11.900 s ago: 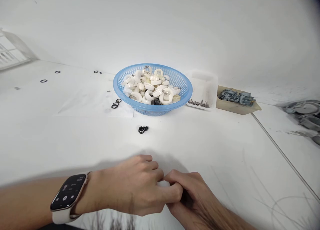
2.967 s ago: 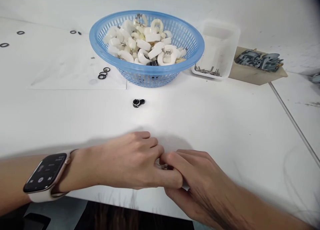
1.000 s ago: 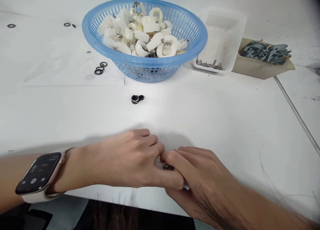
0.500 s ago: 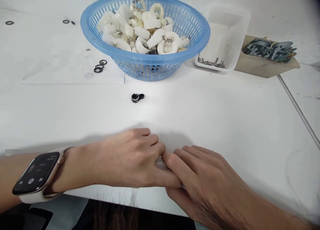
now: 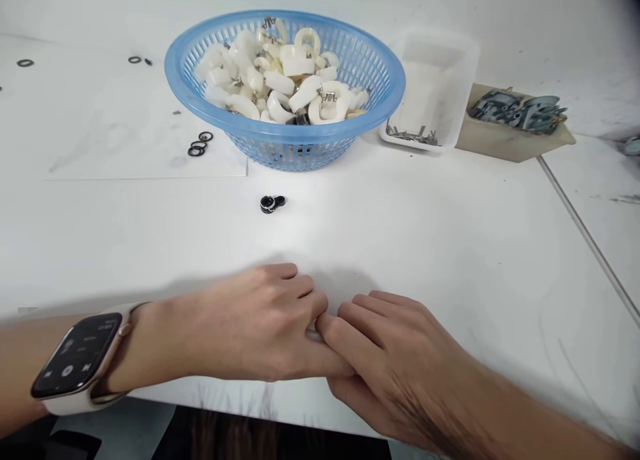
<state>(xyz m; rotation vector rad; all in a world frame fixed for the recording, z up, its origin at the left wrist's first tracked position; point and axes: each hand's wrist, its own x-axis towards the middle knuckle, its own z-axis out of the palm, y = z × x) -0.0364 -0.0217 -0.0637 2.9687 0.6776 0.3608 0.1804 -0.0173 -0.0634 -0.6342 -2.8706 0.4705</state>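
My left hand (image 5: pixel 270 323), with a watch (image 5: pixel 77 357) on its wrist, is closed with its fingers curled under. Against it rests my right hand (image 5: pixel 385 353), closed too, its index finger and thumb meeting the left thumb and fingers. A small pale sliver shows between the two hands; whatever they hold is hidden. Beyond them on the table lies a small black part with a ring-shaped end and a silvery edge (image 5: pixel 271 204).
A blue plastic basket (image 5: pixel 285 130) full of white ring-shaped parts stands behind. To its right are a white tray (image 5: pixel 463 107) with metal pins and a beige container (image 5: pixel 493 143) of grey metal parts. Black O-rings (image 5: pixel 196 151) lie on white paper (image 5: pixel 115 160) at left.
The view has tilted and shifted a little, so the basket and trays appear lower and the right-hand things further left. Both hands keep nearly the same closed pose against each other.
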